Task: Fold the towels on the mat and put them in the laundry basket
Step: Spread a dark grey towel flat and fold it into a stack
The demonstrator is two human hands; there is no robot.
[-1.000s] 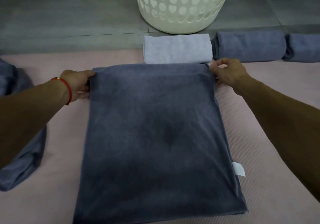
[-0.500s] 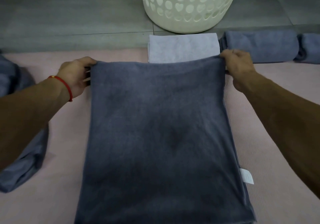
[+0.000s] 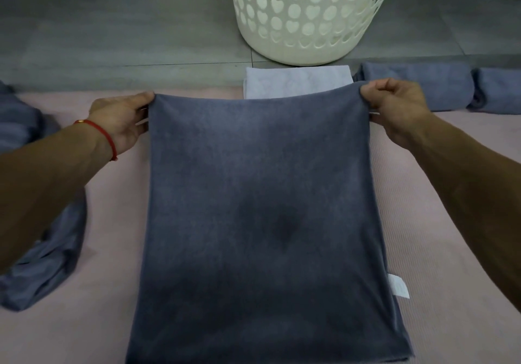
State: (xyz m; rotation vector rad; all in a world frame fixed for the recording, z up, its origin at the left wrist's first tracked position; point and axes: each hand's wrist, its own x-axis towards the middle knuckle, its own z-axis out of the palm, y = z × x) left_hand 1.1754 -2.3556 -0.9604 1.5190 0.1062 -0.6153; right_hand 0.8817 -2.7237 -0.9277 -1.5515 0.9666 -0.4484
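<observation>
Two bare forearms reach in from the lower corners, with no sleeves showing. The left hand (image 3: 118, 124) has a thin red cord bracelet (image 3: 101, 135) at the wrist, with a small gold-coloured bead. The right hand (image 3: 400, 109) wears nothing.

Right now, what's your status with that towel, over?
Left hand and right hand each pinch a far corner of the dark towel. Far edge lifted off the mat. Basket beyond, nothing blocking.

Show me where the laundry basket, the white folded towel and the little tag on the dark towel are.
laundry basket (image 3: 310, 16): head view, on its perforated front wall.
white folded towel (image 3: 296, 81): head view, on its top face.
tag (image 3: 398, 286): head view, on the label's middle, at the dark towel's right edge.
</observation>
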